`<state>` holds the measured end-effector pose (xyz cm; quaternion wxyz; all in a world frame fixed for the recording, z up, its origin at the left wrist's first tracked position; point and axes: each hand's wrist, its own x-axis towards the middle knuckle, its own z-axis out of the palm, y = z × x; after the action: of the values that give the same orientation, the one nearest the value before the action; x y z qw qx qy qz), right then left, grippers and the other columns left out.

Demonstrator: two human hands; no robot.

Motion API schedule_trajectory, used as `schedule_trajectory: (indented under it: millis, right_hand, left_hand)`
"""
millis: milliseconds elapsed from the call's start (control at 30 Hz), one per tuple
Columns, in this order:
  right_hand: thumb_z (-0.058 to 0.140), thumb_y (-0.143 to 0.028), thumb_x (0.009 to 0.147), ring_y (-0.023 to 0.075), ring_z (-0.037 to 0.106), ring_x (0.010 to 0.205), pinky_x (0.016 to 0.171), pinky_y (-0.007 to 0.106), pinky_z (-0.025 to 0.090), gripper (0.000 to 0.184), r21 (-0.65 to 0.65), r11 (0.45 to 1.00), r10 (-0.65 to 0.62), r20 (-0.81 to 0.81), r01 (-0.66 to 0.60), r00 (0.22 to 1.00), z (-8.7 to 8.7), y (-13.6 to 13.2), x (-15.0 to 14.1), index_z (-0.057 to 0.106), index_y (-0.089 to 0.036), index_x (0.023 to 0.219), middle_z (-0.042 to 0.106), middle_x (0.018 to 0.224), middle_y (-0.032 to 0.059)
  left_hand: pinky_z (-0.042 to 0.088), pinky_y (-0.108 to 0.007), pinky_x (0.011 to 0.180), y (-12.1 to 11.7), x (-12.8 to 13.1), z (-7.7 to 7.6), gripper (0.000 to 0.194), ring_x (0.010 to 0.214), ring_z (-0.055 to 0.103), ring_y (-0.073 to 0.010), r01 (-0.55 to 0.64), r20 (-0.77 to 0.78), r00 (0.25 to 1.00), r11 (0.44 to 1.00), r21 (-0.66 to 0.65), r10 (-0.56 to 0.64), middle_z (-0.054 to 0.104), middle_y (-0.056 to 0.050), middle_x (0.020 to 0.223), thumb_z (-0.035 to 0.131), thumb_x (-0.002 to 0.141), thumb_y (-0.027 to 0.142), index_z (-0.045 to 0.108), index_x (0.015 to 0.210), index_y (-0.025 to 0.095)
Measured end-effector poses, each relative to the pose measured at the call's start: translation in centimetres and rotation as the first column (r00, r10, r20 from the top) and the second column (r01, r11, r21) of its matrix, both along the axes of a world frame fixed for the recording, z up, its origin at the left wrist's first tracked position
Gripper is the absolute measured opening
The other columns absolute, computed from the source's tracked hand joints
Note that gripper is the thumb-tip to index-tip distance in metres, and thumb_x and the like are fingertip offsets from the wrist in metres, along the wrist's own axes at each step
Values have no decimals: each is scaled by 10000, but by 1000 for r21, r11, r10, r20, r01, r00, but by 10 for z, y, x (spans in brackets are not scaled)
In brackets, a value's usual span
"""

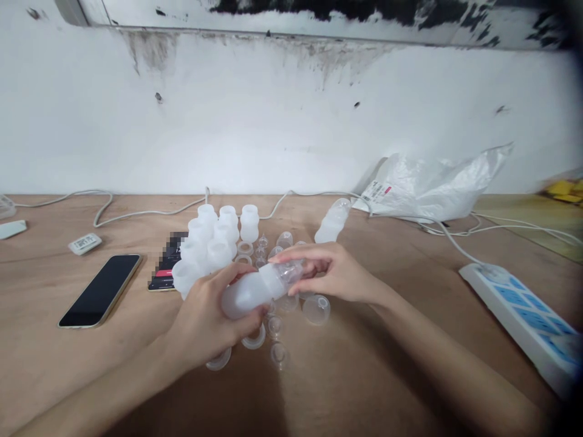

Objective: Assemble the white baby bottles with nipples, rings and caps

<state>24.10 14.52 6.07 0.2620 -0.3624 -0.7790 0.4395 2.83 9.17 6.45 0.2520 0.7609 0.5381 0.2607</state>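
A milky white baby bottle (246,295) lies tilted across my two hands above the table. My left hand (212,315) wraps round its body from the left. With thumb and fingers, my right hand (330,272) grips the clear cap (288,274) at the bottle's upper end. Below and behind them lie clear nipples (274,326), white ring collars (254,337) and clear domed caps (316,310). Several open bottle bodies (220,250) stand grouped beyond my left hand. A capped bottle (333,221) lies further back on the right.
A phone (100,291) lies at the left, near a small white box-shaped device (85,243). Another dark, partly pixelated item (166,267) sits beside the bottles. A plastic bag (423,185) rests against the wall. The power strip (523,321) is at the right, its cable running back.
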Motion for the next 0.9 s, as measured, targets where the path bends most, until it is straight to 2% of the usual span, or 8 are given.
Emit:
schedule_trajectory:
  millis: [100,333,433,533,633,767,900]
  right_hand:
    - [719,-291,610,70,567,556,548,205,479,424,0,1000,-3,2,3,1000,0,-1,-1,630,-220,1018,630,1072,47]
    - [703,-271,633,66,543,563,551,205,482,384,137,990,0,59,-8,998,14,-5,1,635,-215,1007,634,1051,32]
    - [700,-293,643,114,586,692,598,223,492,388,209,977,24,95,-43,995,24,-7,8,635,-224,1020,641,1029,21]
    - [695,-309,653,169,595,840,653,249,500,376,248,968,8,104,-34,995,34,-9,17,641,-233,1017,645,1033,21]
    - [692,-296,657,172,607,832,683,264,510,370,190,981,-54,77,38,996,38,-8,24,637,-247,1019,631,1065,20]
    - [677,-248,674,187,581,955,737,283,521,485,-15,996,-86,-114,85,990,32,-9,18,526,-274,1133,570,1151,27]
    - [692,-199,641,206,529,1060,794,308,513,573,-162,981,-142,-261,101,955,21,-17,-3,447,-248,1156,529,1183,48]
  left_hand:
    - [472,-268,646,0,0,-1,302,691,590,-165,8,-5,1000,1000,20,-8,633,-1,817,589,693,330,543,966,210]
    - [464,-251,628,-2,3,-4,302,722,588,-159,59,30,998,997,59,-61,626,-13,885,579,719,322,508,987,203]
    - [468,-238,578,-5,3,-1,334,688,596,-159,113,32,993,992,58,-115,628,-23,882,555,748,357,480,1035,204]
    - [480,-247,624,-8,1,3,368,765,611,-185,189,-11,982,975,114,-189,635,-42,924,508,788,356,436,1115,201]
    - [482,-268,676,-8,-1,3,359,774,617,-192,204,-34,979,971,127,-202,646,-46,935,449,829,338,409,1156,196]
    - [485,-255,561,-7,0,-4,350,640,595,-148,149,41,988,989,10,-149,620,-33,999,451,831,359,396,1151,228]
    - [505,-259,583,-6,2,-11,352,777,592,-172,93,138,986,995,-17,-90,573,-34,1071,515,793,380,409,1098,240]
